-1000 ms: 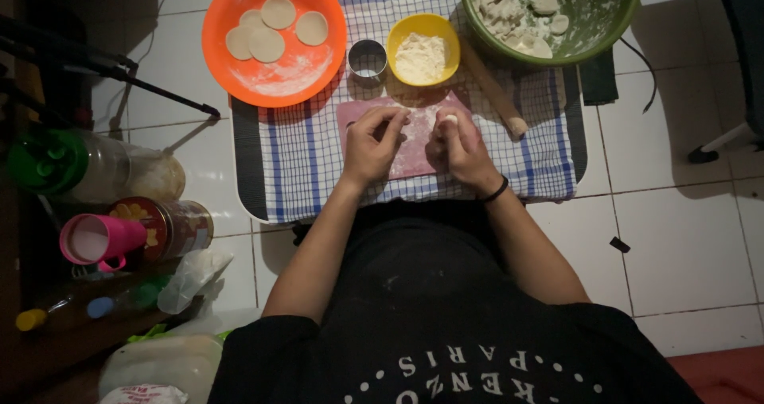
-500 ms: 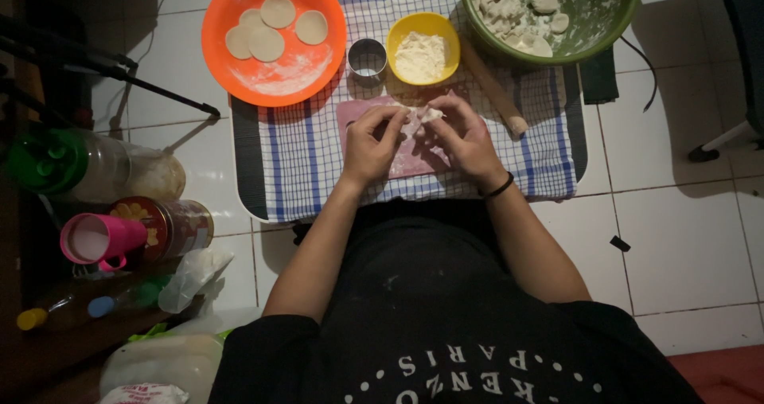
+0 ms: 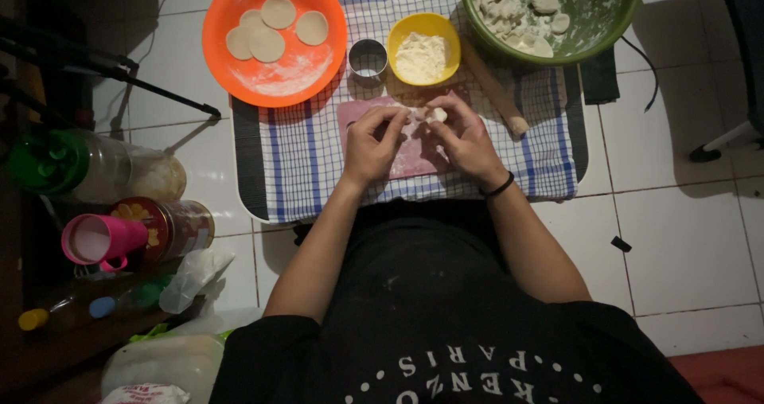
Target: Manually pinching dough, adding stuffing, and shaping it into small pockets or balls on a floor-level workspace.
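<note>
1. White floor tiles (image 3: pixel 684 237) fill the view from above, with a blue-and-white checked cloth (image 3: pixel 306 161) spread on a dark mat in front of a seated person in black.
2. At the centre of the cloth lies a pink board (image 3: pixel 414 156).
3. Over the board, the left hand (image 3: pixel 372 145) and the right hand (image 3: pixel 465 141) meet, both pinching a small pale piece of dough (image 3: pixel 435 115) between their fingertips; each grip is closed on it.
4. The right wrist wears a dark band (image 3: pixel 501 187).
5. At 11 o'clock from the hands, an orange plate (image 3: pixel 318 70) dusted with flour holds four flat dough rounds (image 3: pixel 278 12).
6. At 12 o'clock stand a metal ring cutter (image 3: pixel 368 57) and, just beside it, a yellow bowl (image 3: pixel 400 38) of flour.
7. At 1 o'clock sits a green bowl (image 3: pixel 621 22) with dough lumps; a wooden rolling pin (image 3: pixel 495 93) lies slanted below it.
8. At 9 o'clock, off the cloth, are a green-lidded jar (image 3: pixel 79 165), a pink cup (image 3: pixel 91 238) and a tin (image 3: pixel 171 225).
</note>
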